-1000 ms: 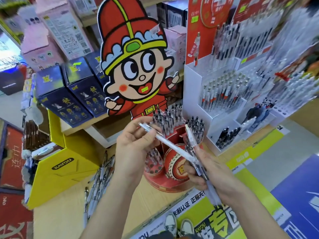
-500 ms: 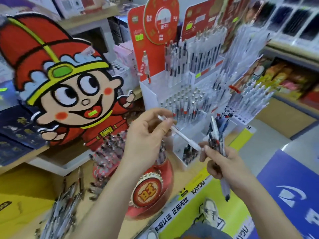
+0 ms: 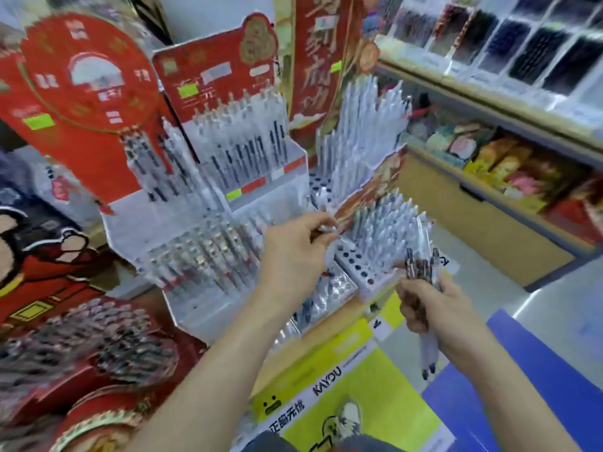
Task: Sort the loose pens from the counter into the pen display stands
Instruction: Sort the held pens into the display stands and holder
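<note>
Nearby, clutches a pen bundle (image 3: 422, 267) in the right grip (image 3: 434, 308), tips poking out below. Pinches one blurred white pen (image 3: 327, 228) in the left grip (image 3: 293, 256), just beside the open holes of the stand (image 3: 354, 260). Farther, upright pen rows (image 3: 381, 223) filling more tiers, red signs (image 3: 88, 79) behind.

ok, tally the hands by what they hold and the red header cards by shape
left hand, pinching one white pen: 1
right hand, gripping a pen bundle: 1
round header card: 1
rectangular header card: 1
tall narrow banner: 1
Total: 5 (2 hands, 3 cards)
</note>
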A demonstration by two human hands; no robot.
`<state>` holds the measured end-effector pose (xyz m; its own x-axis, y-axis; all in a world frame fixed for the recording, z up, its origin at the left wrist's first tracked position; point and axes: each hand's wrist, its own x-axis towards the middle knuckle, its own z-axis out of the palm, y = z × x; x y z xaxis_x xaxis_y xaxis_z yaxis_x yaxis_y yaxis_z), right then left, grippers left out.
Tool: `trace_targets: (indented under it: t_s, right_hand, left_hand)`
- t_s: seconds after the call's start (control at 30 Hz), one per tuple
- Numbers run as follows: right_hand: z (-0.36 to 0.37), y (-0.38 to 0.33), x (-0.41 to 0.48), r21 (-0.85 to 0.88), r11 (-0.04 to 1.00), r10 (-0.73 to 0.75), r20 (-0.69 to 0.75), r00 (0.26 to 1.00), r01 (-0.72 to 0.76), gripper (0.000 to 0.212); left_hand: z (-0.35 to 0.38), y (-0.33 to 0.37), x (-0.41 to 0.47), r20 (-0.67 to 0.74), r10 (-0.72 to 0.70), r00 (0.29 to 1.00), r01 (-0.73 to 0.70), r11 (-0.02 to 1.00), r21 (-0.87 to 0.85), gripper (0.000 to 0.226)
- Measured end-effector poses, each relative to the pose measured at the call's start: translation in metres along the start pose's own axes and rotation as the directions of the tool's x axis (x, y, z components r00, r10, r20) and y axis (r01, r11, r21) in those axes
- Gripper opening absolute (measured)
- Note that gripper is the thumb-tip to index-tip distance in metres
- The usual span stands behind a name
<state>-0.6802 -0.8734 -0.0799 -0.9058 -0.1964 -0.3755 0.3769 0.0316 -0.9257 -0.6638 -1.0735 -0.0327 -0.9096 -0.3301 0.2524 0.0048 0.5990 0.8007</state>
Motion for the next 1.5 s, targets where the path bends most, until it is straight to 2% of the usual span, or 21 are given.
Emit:
trace_targets:
  t_s: [0.2,0.33,0.57,0.7,0.83,0.93,1.07,1.17,1.27,1.37,1.5]
  right_hand:
    - [-0.023,-0.008,0.020,0.007,1.000,-0.016,0.064,0.998,0.015,0.018]
    - [-0.033,-0.010,0.026,0.013,1.000,0.004,0.078,0.997,-0.005,0.024]
    - [-0.040,-0.009,0.036,0.001,0.999,0.050,0.105,0.993,-0.050,0.022]
    - [-0.045,-0.007,0.042,-0.036,0.996,0.085,0.145,0.986,-0.080,0.027]
    - [-0.050,-0.008,0.048,-0.070,0.995,0.081,0.171,0.982,-0.070,0.026]
    - [-0.051,-0.010,0.050,-0.095,0.995,0.052,0.179,0.983,-0.035,0.027]
    - [-0.048,-0.013,0.054,-0.039,0.999,0.033,0.178,0.984,-0.027,0.013]
    - [-0.044,-0.013,0.056,-0.014,1.000,0.007,0.195,0.981,-0.004,0.029]
    - [-0.043,-0.013,0.058,0.040,0.998,0.035,0.211,0.977,-0.045,0.021]
    - [-0.043,-0.013,0.061,0.092,0.993,0.051,0.205,0.977,-0.071,0.023]
    - [-0.043,-0.015,0.063,0.109,0.992,0.049,0.187,0.981,-0.070,0.022]
  left_hand:
    - [0.063,-0.017,0.025,0.184,0.016,0.983,-0.075,0.946,0.317,0.015]
    - [0.085,-0.028,0.033,0.250,-0.019,0.968,-0.088,0.908,0.409,0.014]
    - [0.099,-0.039,0.045,0.254,0.003,0.967,-0.116,0.896,0.429,0.016]
    - [0.112,-0.050,0.051,0.380,-0.046,0.924,-0.156,0.861,0.485,0.031]
    - [0.116,-0.052,0.055,0.456,-0.098,0.885,-0.142,0.875,0.463,0.059]
    - [0.115,-0.052,0.056,0.432,-0.114,0.895,-0.105,0.886,0.452,0.046]
    - [0.118,-0.054,0.060,0.387,-0.060,0.920,-0.153,0.855,0.496,0.028]
    - [0.121,-0.060,0.062,0.392,-0.010,0.920,-0.212,0.829,0.518,0.027]
    - [0.122,-0.064,0.064,0.480,0.015,0.877,-0.307,0.786,0.537,0.035]
    - [0.119,-0.056,0.070,0.513,0.014,0.858,-0.338,0.767,0.545,0.044]
    - [0.121,-0.037,0.073,0.556,0.057,0.829,-0.443,0.674,0.591,0.042]
